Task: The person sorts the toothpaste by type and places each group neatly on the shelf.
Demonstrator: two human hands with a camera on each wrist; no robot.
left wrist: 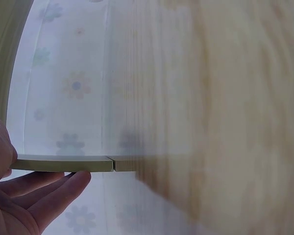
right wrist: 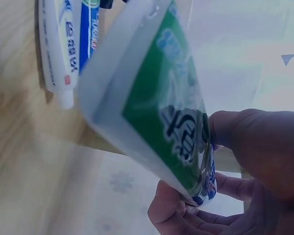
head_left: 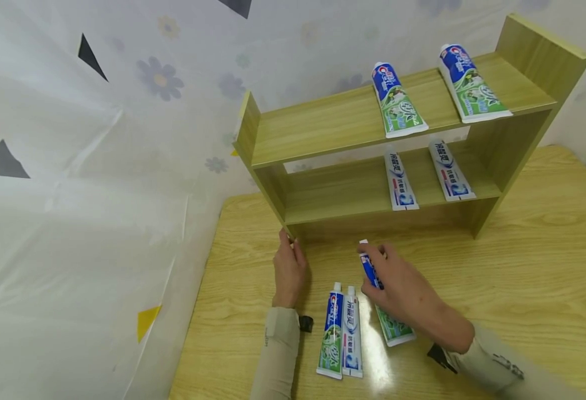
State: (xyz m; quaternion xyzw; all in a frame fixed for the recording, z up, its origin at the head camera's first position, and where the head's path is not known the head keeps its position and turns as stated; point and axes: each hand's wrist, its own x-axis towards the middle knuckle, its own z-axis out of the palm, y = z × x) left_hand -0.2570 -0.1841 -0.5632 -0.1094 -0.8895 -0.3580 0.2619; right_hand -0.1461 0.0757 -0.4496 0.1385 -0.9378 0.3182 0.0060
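Observation:
My right hand [head_left: 408, 291] grips a blue and green toothpaste tube [head_left: 395, 329], cap end pointing toward the shelf. In the right wrist view, thumb and fingers close round this tube [right wrist: 157, 103], its flat white end nearest the camera. My left hand [head_left: 289, 272] holds the bottom front corner of the wooden shelf's [head_left: 318, 125] left side panel. Thumb and fingers of the left hand [left wrist: 39, 196] lie on either side of the panel edge [left wrist: 63, 164] in the left wrist view. Between the hands, a blue and green tube [head_left: 330, 336] and a white tube [head_left: 352, 339] lie side by side.
On the upper board rest two blue and green tubes, one mid-board [head_left: 398, 105] and another farther right [head_left: 473, 86]. Two white tubes, left [head_left: 400, 180] and right [head_left: 450, 172], lie on the lower board. A patterned sheet [head_left: 123, 194] hangs behind the wooden table [head_left: 538, 266].

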